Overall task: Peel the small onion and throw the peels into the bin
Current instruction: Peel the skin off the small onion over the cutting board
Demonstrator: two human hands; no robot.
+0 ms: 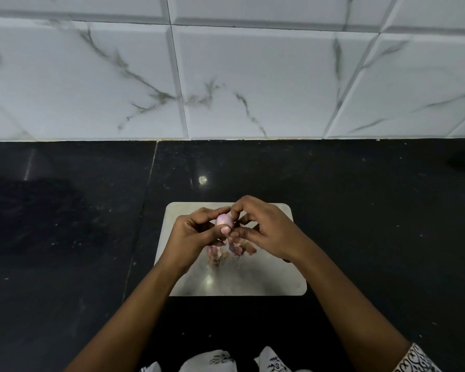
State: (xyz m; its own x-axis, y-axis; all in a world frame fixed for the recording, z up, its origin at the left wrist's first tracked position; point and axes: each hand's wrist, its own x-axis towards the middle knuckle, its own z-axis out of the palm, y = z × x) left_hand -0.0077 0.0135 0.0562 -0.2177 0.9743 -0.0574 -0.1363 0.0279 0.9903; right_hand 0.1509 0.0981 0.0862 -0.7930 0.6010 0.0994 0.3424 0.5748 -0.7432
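Small pinkish onion [222,220] pinched by left hand [196,232], right hand [263,228] fingertips pinching its skin, peels [226,251] below

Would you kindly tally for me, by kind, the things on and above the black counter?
Hands: 2, left hand and right hand, both at the onion
Onion: 1
Board: 1
Heap of peels: 1, pieces too blurred to count
Total: 5

one small pink-purple onion [222,220], one pale grey rounded-corner cutting board [266,277], two hands (left hand [191,234], right hand [266,229]), plus papery pink peels [226,252] too jumbled to count
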